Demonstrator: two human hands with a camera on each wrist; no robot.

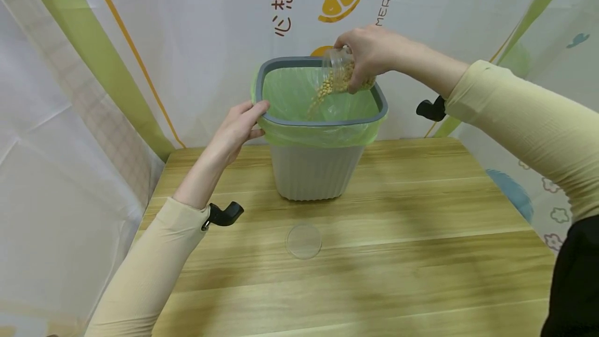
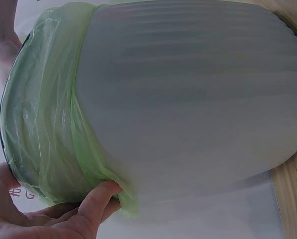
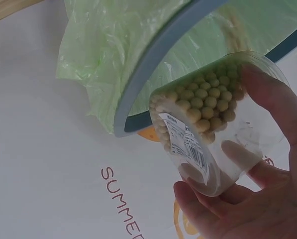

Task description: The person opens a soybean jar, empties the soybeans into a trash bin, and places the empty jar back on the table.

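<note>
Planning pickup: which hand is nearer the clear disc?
Left: left hand holds the bin rim, left of and beyond the disc; right hand is farther, beyond and rightward.

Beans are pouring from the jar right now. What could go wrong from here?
Spill: the clear jar is tipped over the trash bin, but if the right hand drifts outward, soybeans might scatter past the gray rim.
Drop: only the right hand holds the jar, so a slip could send it in too.
Liner: the green liner hangs outside where the left hand grips, so a tug might shift or tear it.
</note>
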